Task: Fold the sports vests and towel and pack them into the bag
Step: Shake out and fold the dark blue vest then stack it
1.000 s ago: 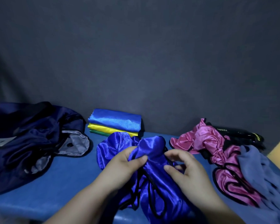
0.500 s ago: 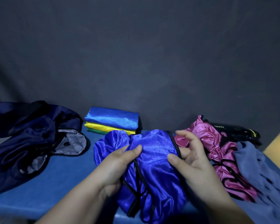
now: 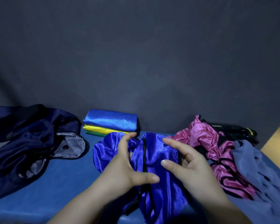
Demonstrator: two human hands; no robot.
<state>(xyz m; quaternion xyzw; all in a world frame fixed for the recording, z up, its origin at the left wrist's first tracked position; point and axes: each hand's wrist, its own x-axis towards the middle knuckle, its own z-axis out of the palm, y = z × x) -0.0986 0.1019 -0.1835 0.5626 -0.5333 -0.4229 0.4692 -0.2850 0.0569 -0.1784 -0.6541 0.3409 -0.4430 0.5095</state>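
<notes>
Hands are both on the royal-blue vest [image 3: 155, 152], which lies at the near middle of the table [image 3: 63, 183]. The left hand [image 3: 123, 167] is spread on it, fingers straight and reaching toward the far side, thumb stretched flat across the cloth. The right hand [image 3: 192, 164] holds forefinger and thumb apart over the fabric. Its lower fingers curl by the black trim, and from where I stand I cannot tell whether they pinch it.

To my eye the step is getting this vest laid flat before folding. It would go best if each hand followed the black binding to a shoulder or hem corner, drew the cloth taut and smoothed it down before the first crease. Satin like this probably slides, so one flat palm should pin one half while the other half is brought over.

The vest is shiny and crumpled, bunched into ridges, with a black-edged seam running down its middle. Its near end drops out of sight. Behind it sits a neat stack of folded vests [image 3: 111, 122], blue over yellow over green. The dark navy bag [image 3: 31, 143] slumps open at the left, grey lining showing. At the right lie a crumpled pink vest [image 3: 205, 139] and the grey-blue towel [image 3: 255, 167], both unfolded.
</notes>
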